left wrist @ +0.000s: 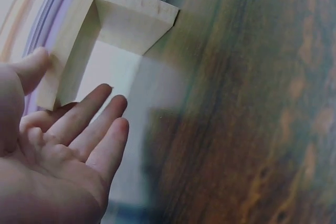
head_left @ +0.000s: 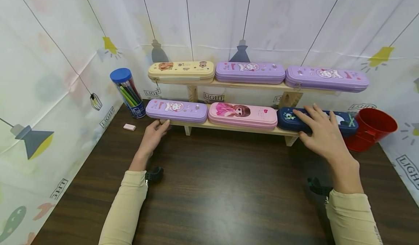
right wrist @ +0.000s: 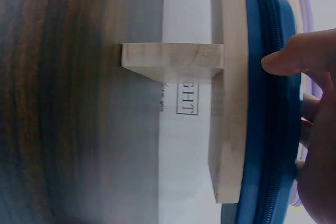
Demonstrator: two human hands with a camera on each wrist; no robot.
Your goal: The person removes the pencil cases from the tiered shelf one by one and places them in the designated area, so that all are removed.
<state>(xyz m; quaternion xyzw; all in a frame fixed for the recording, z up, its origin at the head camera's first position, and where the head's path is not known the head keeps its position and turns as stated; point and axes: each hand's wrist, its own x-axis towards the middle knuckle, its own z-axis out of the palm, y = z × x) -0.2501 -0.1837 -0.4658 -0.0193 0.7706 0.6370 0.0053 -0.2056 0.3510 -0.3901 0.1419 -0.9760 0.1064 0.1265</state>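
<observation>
the right hand [head_left: 322,134] holds the navy case [head_left: 347,128] across its width, thumb on the front side, fingers spread over the top; the case sits at the right end of the lower shelf [head_left: 242,128]. the left hand [head_left: 152,136] touches that shelf's left end with its thumb, other fingers loosely spread. a purple case [head_left: 176,111] and a pink case [head_left: 242,115] share the row; 3 more cases [head_left: 250,77] line the upper shelf [head_left: 248,85]. a red bucket [head_left: 374,128] stands just beside the navy case.
</observation>
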